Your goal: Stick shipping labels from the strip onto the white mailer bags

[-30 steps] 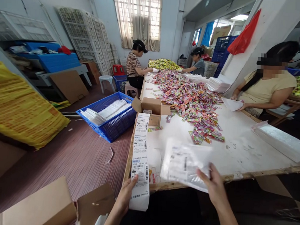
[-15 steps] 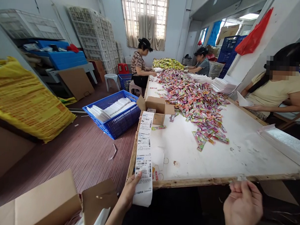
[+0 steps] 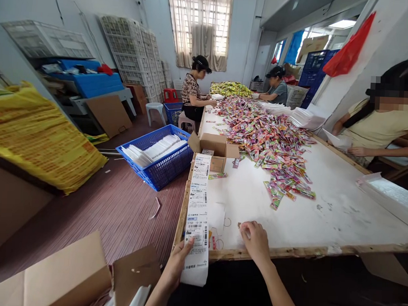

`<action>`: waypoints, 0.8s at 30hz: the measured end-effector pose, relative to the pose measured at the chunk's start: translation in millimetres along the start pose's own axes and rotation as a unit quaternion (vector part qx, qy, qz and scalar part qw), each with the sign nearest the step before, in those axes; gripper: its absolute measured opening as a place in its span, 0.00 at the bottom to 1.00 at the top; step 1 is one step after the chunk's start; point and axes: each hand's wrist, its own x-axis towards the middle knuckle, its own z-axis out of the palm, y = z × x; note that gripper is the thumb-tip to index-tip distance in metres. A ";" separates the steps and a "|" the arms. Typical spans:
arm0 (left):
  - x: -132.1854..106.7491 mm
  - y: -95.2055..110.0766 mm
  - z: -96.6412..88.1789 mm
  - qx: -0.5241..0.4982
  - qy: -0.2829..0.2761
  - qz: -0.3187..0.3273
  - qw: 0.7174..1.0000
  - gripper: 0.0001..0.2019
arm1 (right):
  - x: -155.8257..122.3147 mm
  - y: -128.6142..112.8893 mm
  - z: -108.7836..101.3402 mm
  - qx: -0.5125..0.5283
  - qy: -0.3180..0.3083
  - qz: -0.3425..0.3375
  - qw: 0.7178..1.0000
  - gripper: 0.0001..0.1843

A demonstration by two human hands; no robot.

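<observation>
My left hand [image 3: 179, 260] grips the lower end of a long strip of printed shipping labels [image 3: 199, 202], thumb on top. The strip runs along the table's left edge up to a small open cardboard box [image 3: 212, 149]. Over the near part of the white table [image 3: 288, 224], my right hand [image 3: 255, 241] is loosely bent with its fingers a little apart, and I see nothing in it. A small whitish scrap [image 3: 334, 250] sticks to the wooden front edge, right of that hand. One small colourful packet [image 3: 218, 175] lies beside the labels.
A large heap of colourful packets [image 3: 262, 133] covers the table's middle. A blue basket [image 3: 152, 164] of white envelopes stands on the floor at left. An open carton [image 3: 67, 269] is near my left arm. Several people sit around the table; one sits at right [image 3: 381, 129].
My right hand has left the whitish scrap at the table's front edge and moved left over the table. My left hand stays on the label strip. The view has shifted slightly.
</observation>
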 end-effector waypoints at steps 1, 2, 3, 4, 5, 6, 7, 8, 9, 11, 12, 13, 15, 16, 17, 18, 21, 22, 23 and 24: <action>0.9 -1.1 -0.6 0.000 -0.002 0.002 1.000 0.26 | -0.2 -2.7 4.5 -0.030 -0.012 -0.016 0.999 0.09; 1.8 -2.2 -1.3 -0.001 -0.004 0.004 1.000 0.26 | -0.7 -5.1 7.9 -0.065 -0.024 -0.030 0.997 0.08; 2.7 -3.1 -2.0 -0.002 -0.006 0.005 1.000 0.26 | -1.3 -7.1 10.2 -0.097 -0.035 -0.043 0.994 0.08; 3.7 -3.9 -2.6 -0.004 -0.008 0.005 1.000 0.27 | -1.9 -8.4 11.5 -0.118 -0.044 -0.051 0.991 0.08; 4.8 -4.6 -3.3 -0.006 -0.010 0.005 1.000 0.27 | -2.6 -9.0 12.1 -0.125 -0.048 -0.056 0.989 0.09; 5.8 -5.1 -4.0 -0.009 -0.012 0.004 1.000 0.28 | -3.2 -9.2 12.1 -0.126 -0.050 -0.059 0.989 0.09; 6.9 -5.4 -4.7 -0.011 -0.013 0.003 1.000 0.28 | -3.7 -9.1 11.8 -0.124 -0.050 -0.061 0.989 0.09; 8.0 -5.7 -5.5 -0.013 -0.014 -0.001 1.000 0.28 | -4.1 -8.9 11.3 -0.121 -0.050 -0.063 0.989 0.09; 9.1 -6.0 -6.2 -0.014 -0.015 -0.005 1.000 0.28 | -4.4 -8.9 10.8 -0.117 -0.049 -0.065 0.990 0.10; 11.2 -6.7 -7.4 -0.016 -0.012 -0.011 1.000 0.28 | -4.8 -9.6 9.9 -0.115 -0.047 -0.067 0.990 0.10; 12.0 -7.2 -7.7 -0.017 -0.009 -0.011 1.000 0.28 | -4.9 -10.3 9.6 -0.114 -0.046 -0.066 0.990 0.11; 12.6 -7.9 -7.9 -0.017 -0.006 -0.009 1.000 0.27 | -4.9 -11.0 9.4 -0.114 -0.046 -0.064 0.990 0.11; 13.1 -9.3 -8.0 -0.015 0.005 0.001 1.000 0.24 | -5.1 -12.5 9.2 -0.114 -0.046 -0.062 0.991 0.11; 12.9 -10.0 -8.0 -0.013 0.010 0.004 1.000 0.22 | -5.3 -13.0 9.0 -0.115 -0.046 -0.062 0.990 0.12; 12.6 -10.5 -7.9 -0.010 0.014 0.006 1.000 0.21 | -5.4 -13.4 8.9 -0.116 -0.045 -0.062 0.990 0.12; 12.2 -10.8 -7.9 -0.007 0.016 0.008 1.000 0.20 | -5.6 -13.7 8.6 -0.118 -0.044 -0.063 0.990 0.12; 10.4 -10.4 -7.5 -0.002 0.013 0.008 1.000 0.23 | -6.4 -14.2 7.6 -0.115 -0.047 -0.068 0.990 0.13; 9.9 -9.9 -7.3 -0.001 0.010 0.008 1.000 0.25 | -6.6 -14.3 7.3 -0.112 -0.049 -0.069 0.990 0.13; 9.3 -9.4 -6.9 -0.001 0.006 0.007 1.000 0.27 | -6.9 -14.2 7.2 -0.111 -0.052 -0.069 0.990 0.13; 8.9 -8.9 -6.5 -0.002 0.003 0.007 1.000 0.29 | -7.2 -14.1 7.4 -0.110 -0.057 -0.069 0.990 0.14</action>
